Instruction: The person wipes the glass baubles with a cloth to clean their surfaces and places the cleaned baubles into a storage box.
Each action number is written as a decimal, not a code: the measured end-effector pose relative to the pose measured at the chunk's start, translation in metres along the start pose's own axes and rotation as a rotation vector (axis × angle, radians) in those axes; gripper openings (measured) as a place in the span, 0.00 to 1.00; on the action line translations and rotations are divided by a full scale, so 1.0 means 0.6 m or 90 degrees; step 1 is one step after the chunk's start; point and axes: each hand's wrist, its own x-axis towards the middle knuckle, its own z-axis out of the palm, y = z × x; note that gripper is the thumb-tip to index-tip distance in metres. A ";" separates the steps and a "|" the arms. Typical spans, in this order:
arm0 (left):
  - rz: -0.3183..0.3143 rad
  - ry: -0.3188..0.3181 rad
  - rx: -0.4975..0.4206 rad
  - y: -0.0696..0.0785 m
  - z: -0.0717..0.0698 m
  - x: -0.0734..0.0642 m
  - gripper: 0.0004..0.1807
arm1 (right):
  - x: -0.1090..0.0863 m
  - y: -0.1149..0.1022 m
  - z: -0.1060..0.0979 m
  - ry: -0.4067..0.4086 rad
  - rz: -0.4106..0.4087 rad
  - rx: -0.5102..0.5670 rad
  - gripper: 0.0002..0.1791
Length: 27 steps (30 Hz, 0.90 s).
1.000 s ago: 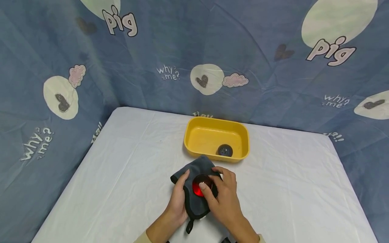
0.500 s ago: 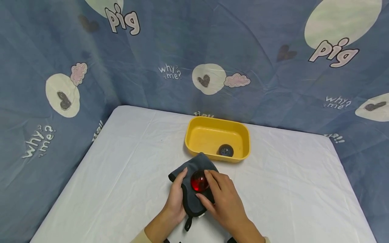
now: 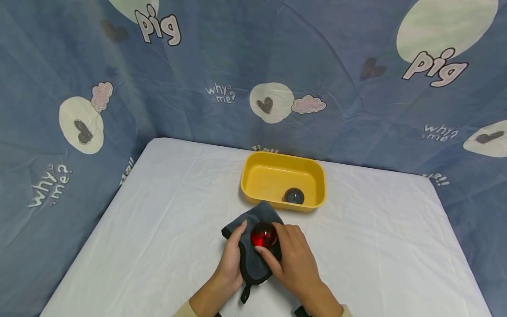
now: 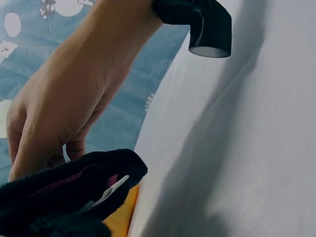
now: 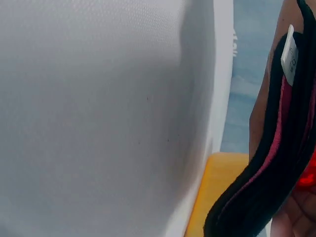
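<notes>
My left hand [image 3: 229, 259] holds a folded dark grey cloth [image 3: 253, 264] with black edging and a hanging loop, the thumb lying on top along its left side. On the cloth sits a glossy, see-through red ball [image 3: 263, 235]. The thumb and fingers of my right hand [image 3: 295, 257] pinch this ball from the right and near side. In the right wrist view, the cloth [image 5: 264, 173] shows layered folds, pink inner edges and a white label [image 5: 290, 57]; a bit of the red ball [image 5: 308, 173] shows behind it. The left wrist view has the left hand [image 4: 54, 108] above the cloth [image 4: 64, 182].
A yellow tray [image 3: 257, 200] stands just beyond the cloth, with a dark grey ball [image 3: 294, 196] in its near right corner. White cloth covers the table [image 3: 376, 237]. A blue printed curtain [image 3: 198, 57] hangs behind and at the sides.
My right thumb, over the ball's front a second ago, has moved down to its near edge, and the fingers lie along its right side. Cloth and ball have shifted slightly. The tray has stayed put.
</notes>
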 end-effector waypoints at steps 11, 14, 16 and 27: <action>-0.004 0.004 0.000 -0.001 0.003 -0.002 0.45 | -0.005 0.000 0.005 -0.014 0.124 0.041 0.22; -0.011 -0.003 -0.011 -0.001 0.004 -0.001 0.44 | -0.006 0.000 0.007 -0.013 0.132 0.049 0.20; -0.016 -0.008 -0.018 -0.001 0.003 -0.001 0.43 | -0.006 0.001 0.007 -0.013 0.131 0.052 0.20; 0.006 -0.001 -0.003 0.001 -0.001 0.000 0.43 | -0.012 -0.002 -0.003 -0.023 0.030 0.026 0.40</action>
